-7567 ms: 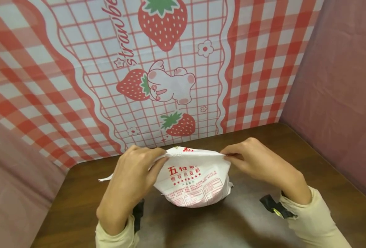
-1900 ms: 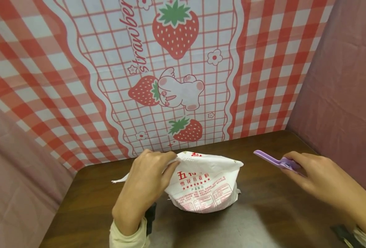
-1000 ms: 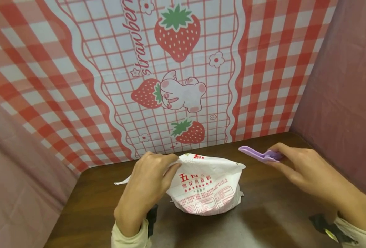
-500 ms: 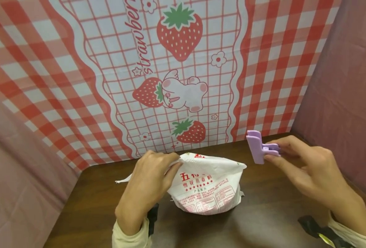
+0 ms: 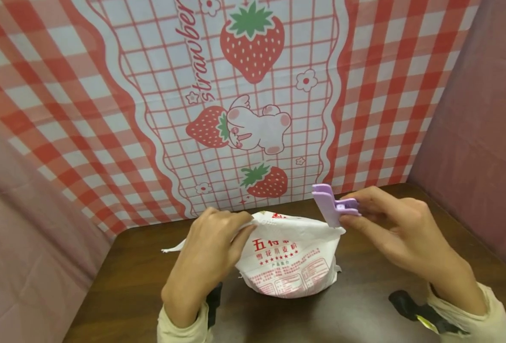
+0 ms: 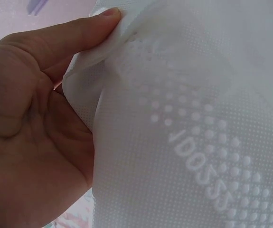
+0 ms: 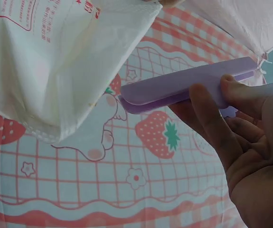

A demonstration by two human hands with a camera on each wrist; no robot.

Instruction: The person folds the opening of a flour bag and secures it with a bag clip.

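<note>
A white flour bag [image 5: 287, 257] with red print stands on the table, its top edge folded flat. My left hand [image 5: 207, 257] pinches the bag's top left corner between thumb and fingers; in the left wrist view the thumb lies over the white woven fabric [image 6: 183, 142]. My right hand [image 5: 394, 228] holds a purple bag clip [image 5: 328, 205] by its handles, thumb and fingers on either side. The clip's long jaws stand upright, their lower end right at the bag's top right corner. In the right wrist view a narrow gap shows between the clip's two jaws.
The dark wooden table [image 5: 120, 281] ends at a strawberry-print checked cloth [image 5: 253, 119] hanging close behind the bag. Pink curtains [image 5: 476, 128] hang at both sides. A white string end [image 5: 173, 248] sticks out left of the bag, behind my left hand.
My right hand let go of the bag's right corner, brought in the purple clip, turned it upright and moved it left to that corner. My left hand keeps its pinch on the bag.
</note>
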